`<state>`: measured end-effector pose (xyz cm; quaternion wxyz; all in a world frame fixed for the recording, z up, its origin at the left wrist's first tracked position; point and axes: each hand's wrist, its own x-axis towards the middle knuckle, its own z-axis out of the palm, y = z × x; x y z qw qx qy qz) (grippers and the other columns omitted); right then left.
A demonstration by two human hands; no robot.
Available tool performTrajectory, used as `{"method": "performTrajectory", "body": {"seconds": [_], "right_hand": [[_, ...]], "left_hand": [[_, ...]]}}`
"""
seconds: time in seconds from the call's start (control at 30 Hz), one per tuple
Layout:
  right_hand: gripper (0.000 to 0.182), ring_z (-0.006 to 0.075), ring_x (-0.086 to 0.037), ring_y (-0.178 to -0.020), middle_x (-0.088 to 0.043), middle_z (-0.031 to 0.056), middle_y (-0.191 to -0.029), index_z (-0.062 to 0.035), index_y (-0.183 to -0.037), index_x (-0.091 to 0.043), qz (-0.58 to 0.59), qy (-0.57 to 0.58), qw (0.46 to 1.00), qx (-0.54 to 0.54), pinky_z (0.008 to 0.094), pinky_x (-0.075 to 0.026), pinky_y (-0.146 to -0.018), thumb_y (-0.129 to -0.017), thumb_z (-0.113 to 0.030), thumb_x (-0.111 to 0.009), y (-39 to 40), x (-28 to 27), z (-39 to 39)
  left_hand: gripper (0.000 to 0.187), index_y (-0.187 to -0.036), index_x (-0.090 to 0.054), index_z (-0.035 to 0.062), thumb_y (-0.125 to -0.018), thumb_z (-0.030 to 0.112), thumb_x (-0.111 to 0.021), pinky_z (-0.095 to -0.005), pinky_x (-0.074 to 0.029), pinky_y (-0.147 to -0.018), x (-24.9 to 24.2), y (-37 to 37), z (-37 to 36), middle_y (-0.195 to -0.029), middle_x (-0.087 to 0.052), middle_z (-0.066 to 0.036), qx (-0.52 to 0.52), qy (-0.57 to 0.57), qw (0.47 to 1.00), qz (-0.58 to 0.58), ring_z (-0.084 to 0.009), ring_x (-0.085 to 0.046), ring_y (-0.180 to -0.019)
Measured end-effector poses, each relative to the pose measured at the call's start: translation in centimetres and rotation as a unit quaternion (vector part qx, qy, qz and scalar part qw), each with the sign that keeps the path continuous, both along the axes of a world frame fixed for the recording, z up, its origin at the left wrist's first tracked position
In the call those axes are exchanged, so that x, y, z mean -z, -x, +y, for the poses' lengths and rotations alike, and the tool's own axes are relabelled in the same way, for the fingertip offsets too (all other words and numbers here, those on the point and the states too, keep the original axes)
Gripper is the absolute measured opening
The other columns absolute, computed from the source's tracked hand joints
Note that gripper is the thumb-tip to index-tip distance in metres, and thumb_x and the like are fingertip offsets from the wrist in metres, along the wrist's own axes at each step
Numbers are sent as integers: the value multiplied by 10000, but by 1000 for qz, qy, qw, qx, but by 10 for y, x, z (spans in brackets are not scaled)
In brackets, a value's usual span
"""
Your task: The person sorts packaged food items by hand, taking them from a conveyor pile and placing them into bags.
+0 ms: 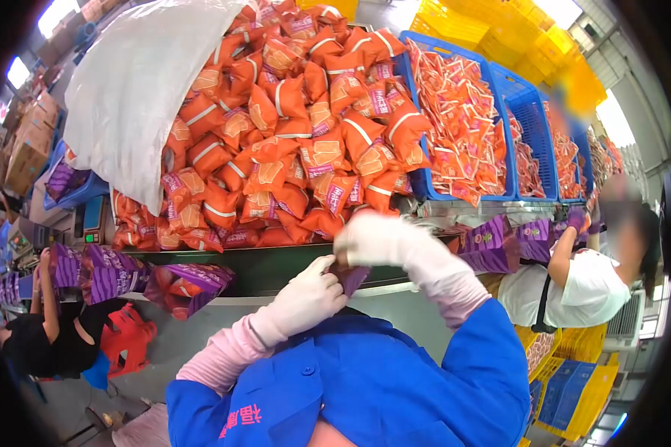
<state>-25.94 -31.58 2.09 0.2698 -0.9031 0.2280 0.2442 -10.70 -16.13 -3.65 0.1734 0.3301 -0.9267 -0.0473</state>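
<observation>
My left hand, in a white glove, is closed with its fingers pinched at the edge of a purple bag. Just above and to the right, my gloved right hand bends down over the bag's top; motion smears its fingers and their grip is hidden. Most of the bag is concealed behind my hands and body. Right behind my hands rises a large heap of small orange packets with purple lettering. To my left, a filled purple bag with orange packets showing through it stands at the green belt's edge.
White plastic sheeting covers the heap's left side. Blue crates of orange sachets line the right. More purple bags stand along the green belt. A co-worker is on the right, another by a red stool.
</observation>
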Motion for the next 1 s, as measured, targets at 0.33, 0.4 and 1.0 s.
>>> {"method": "performTrajectory", "body": {"seconds": [0.33,0.4,1.0], "right_hand": [[852,408,-421,-1410,-482,196,-1453,-301,-1489,-503,-124,291,922,224,567,-483,-1052,-713,-239,-850,-102,218,-137],[734,397,-535,-1261,-564,190,-1321,-241,-1437,-543,-195,271,912,239,542,-518,-990,-755,-206,-810,-97,214,-141],[600,252,-680,-1200,-666,98,-1348,-41,-1425,-554,-669,-2,428,608,408,-565,-1016,-874,-52,-792,260,-32,105]], "left_hand": [[154,-847,-694,135,-710,169,-754,-536,-461,-1076,-27,-23,2,-839,-685,-11,-116,-44,991,51,-207,-689,-915],[172,-835,-703,139,-691,160,-795,-527,-470,-1051,-43,-21,-7,-828,-689,-10,-124,-18,989,76,-211,-685,-885],[360,-1079,-679,91,-751,169,-803,-510,-400,-1111,-25,207,-125,-1055,-682,-90,86,7,950,299,-305,-650,-1045]]}}
